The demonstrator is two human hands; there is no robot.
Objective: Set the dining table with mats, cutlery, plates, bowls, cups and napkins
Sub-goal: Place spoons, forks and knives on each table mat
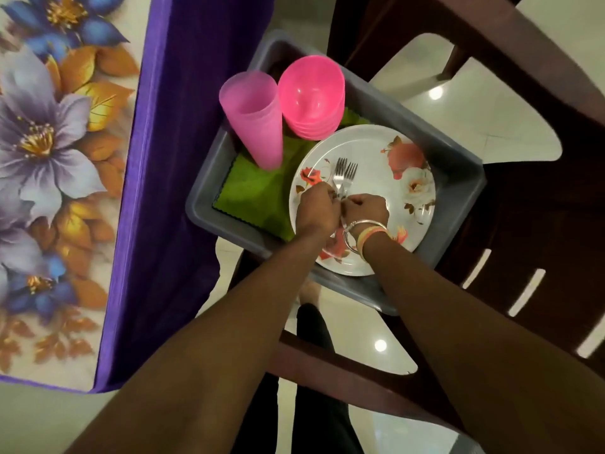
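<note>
1. The forks [344, 178] lie on a flowered plate [376, 145] at the centre of the frame, tines pointing to the top.
2. The left hand [317, 208] has its fingers curled in, pinching the fork handles. The right hand [366, 209] meets it from the right, with its fingers also curled tight on the same handles.
3. I'd judge the forks light, stiff and slick. A bunch of them may fan apart, so a grip round the handles, well clear of the tines, looks best.
4. The plate looks glossy, so the metal will slide and clatter on it.
5. The plate sits in a grey tub [203, 208] beside stacked pink cups [255, 119] and bowls [311, 93], over a green cloth [258, 198].
6. The tub rests on a dark chair [540, 165] at the right. The table [49, 152], under a floral cover with purple edging, fills the left. Shiny pale floor [474, 116] shows between them.
</note>
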